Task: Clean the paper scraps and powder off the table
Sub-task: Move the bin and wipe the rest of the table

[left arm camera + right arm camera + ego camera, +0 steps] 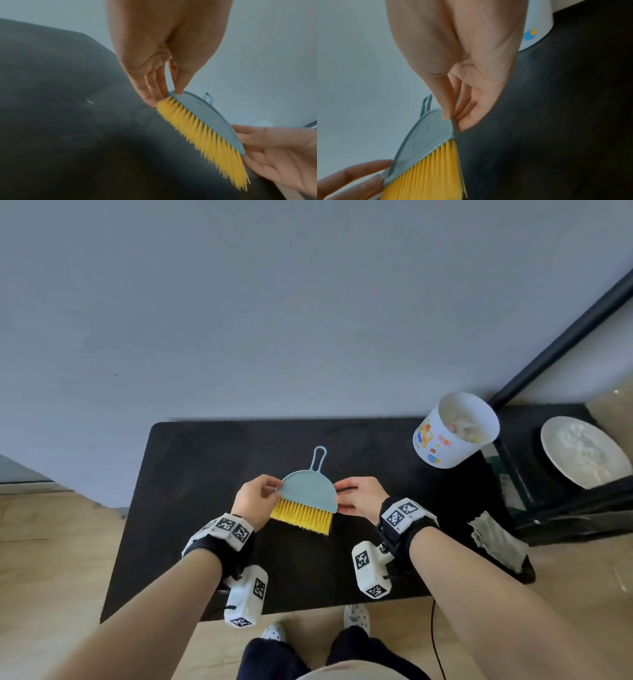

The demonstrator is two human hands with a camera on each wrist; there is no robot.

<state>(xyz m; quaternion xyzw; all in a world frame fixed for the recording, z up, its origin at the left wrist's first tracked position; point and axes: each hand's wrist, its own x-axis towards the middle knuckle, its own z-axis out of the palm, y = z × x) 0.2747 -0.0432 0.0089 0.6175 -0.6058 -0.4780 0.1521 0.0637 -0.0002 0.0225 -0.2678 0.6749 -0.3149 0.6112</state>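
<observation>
A small brush (308,489) with a blue half-round back, a loop handle and yellow bristles is held a little above the black table (205,474). My left hand (278,487) pinches its left corner, thumb on top and fingers beneath. My right hand (339,493) pinches the right corner the same way. In the left wrist view, the left hand (173,93) grips the brush (214,121) at one end and the right hand's fingers (274,155) are at the other. The right wrist view shows the right hand (452,117) pinching the brush (426,138). One tiny white scrap (90,101) lies on the table.
A white bin (455,429) with cartoon prints stands at the table's back right corner, with crumpled paper inside. A white plate (582,451) of white powder sits on a lower black shelf to the right. A grey cloth (496,539) lies at the table's right edge.
</observation>
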